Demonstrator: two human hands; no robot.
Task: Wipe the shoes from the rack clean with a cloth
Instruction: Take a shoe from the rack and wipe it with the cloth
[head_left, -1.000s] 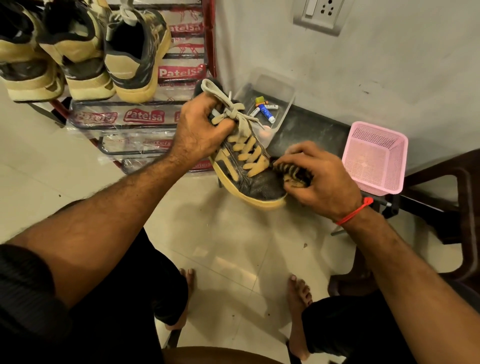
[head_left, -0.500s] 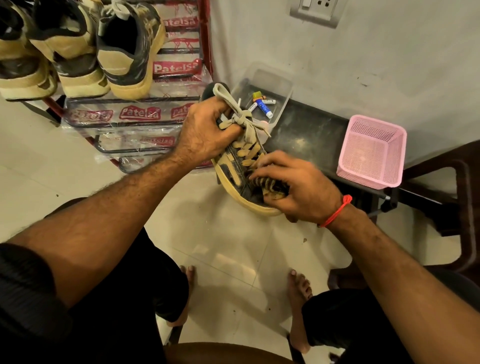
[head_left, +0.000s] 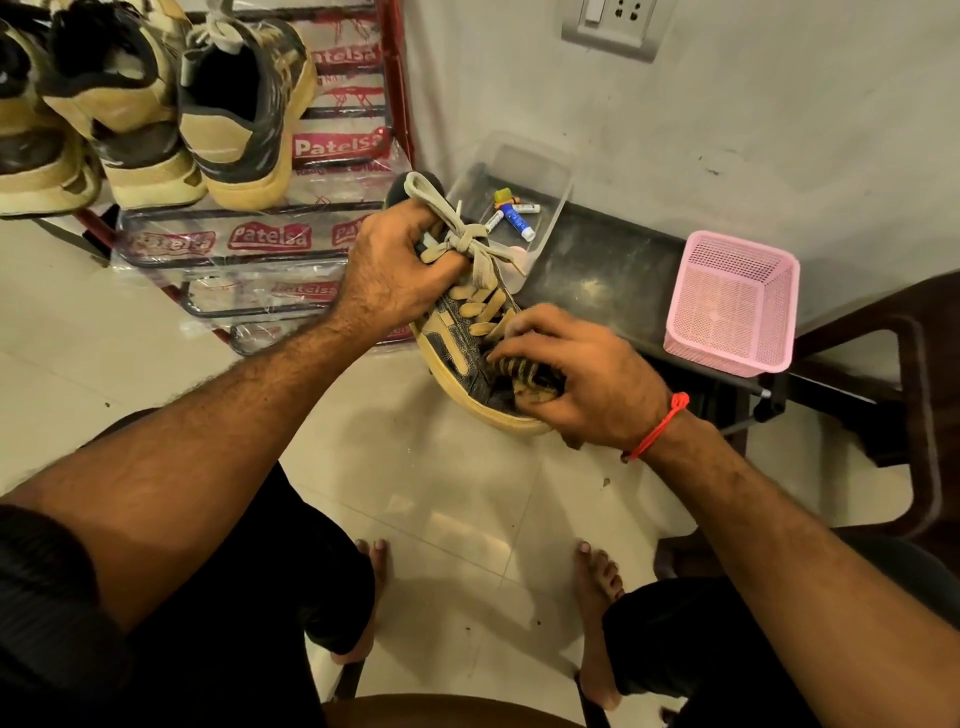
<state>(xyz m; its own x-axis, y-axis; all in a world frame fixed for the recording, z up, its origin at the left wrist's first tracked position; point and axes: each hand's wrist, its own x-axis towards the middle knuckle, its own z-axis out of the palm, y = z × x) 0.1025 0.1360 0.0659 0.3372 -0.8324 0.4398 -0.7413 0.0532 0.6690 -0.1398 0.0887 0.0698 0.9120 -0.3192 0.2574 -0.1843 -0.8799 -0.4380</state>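
Left hand (head_left: 387, 273) grip curled round heel end of shoe (head_left: 457, 343), held above floor, beside rack (head_left: 291, 244). Right hand (head_left: 582, 379) grip bunched on striped cloth (head_left: 519, 371), pressed against shoe toe. Pink basket (head_left: 727, 306) on table (head_left: 602, 270).

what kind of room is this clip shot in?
Likely a home entryway or utility corner. A shoe rack holds sneakers beside a plain wall with a wall socket, over a tiled floor.
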